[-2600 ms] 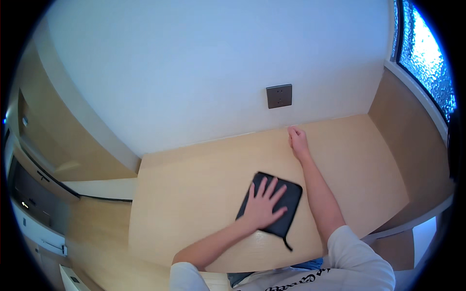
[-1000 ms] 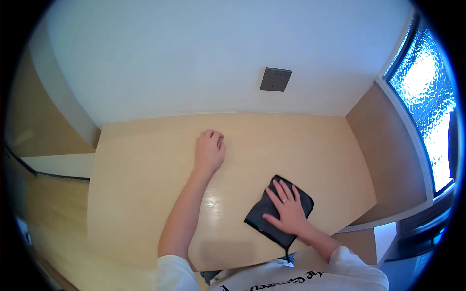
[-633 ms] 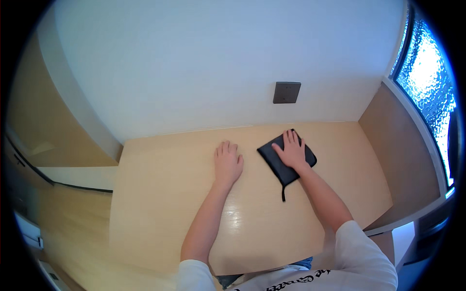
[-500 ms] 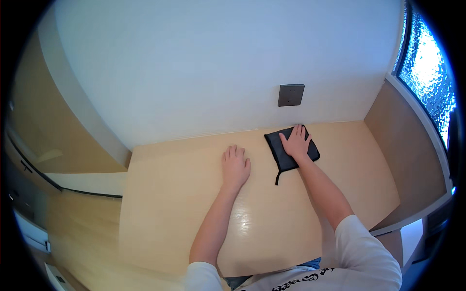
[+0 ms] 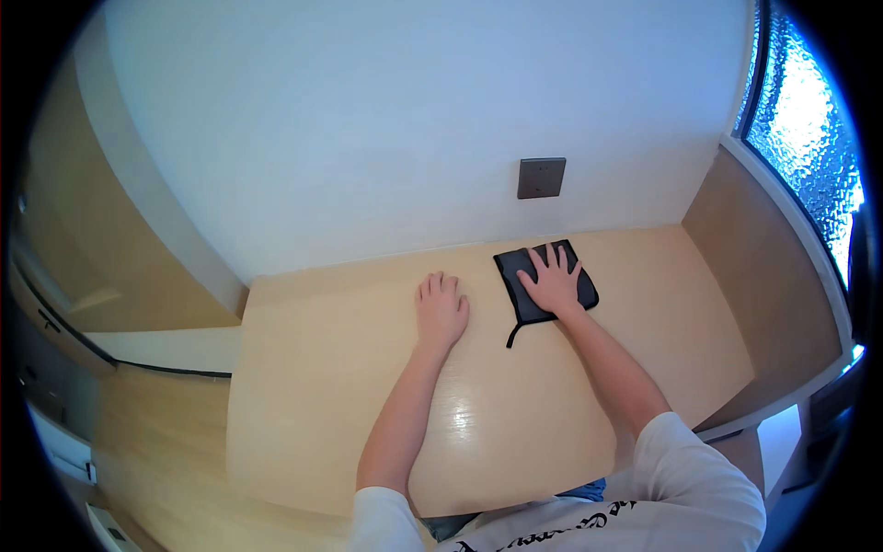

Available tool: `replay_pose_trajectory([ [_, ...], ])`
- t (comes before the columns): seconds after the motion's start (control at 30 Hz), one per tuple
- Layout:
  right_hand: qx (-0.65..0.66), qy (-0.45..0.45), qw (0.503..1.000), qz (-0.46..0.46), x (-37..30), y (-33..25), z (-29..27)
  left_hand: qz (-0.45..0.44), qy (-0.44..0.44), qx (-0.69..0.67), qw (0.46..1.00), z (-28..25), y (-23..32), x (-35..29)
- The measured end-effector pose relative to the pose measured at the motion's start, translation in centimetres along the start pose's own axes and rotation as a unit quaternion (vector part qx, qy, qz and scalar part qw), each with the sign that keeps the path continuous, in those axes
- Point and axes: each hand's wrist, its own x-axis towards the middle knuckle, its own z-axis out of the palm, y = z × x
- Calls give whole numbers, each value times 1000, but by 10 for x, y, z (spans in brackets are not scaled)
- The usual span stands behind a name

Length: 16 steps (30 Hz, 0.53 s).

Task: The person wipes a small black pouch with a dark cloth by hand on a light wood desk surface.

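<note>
A flat black zip pouch (image 5: 513, 269) with a short strap at its near left corner lies on the light wood tabletop (image 5: 331, 386), close to the wall. On top of the pouch rests my right hand (image 5: 555, 283), palm down with the fingers spread. It covers the pouch's middle. My left hand (image 5: 441, 311) lies flat on the tabletop to the left of the pouch, apart from it, fingers stretched forward and holding nothing.
Behind the table rises a white wall with a dark square wall socket (image 5: 542, 178). A wooden side panel (image 5: 768, 267) bounds the table on the right, below a textured glass window (image 5: 809, 138). Wood flooring (image 5: 175, 442) shows at the lower left.
The right hand has slid slightly back toward me on the pouch, and its fingers are spread wider. The whole view has shifted a little. My left hand stays on the tabletop.
</note>
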Motion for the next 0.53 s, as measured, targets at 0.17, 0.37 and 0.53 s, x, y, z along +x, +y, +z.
replay_pose_trajectory([
  [0.17, -3, 10, 996, -93, -73, 18, -3, 6, 9, 5, 1000, 4, 0, -3],
  [0.37, 1, 5, 986, -166, -189, 35, -39, 2, 0, 5, 1000, 4, 5, -4],
  [0.53, 19, -86, 979, -185, -263, 44, -57, -4, -10, 23, 1000, 1, -1, -7],
])
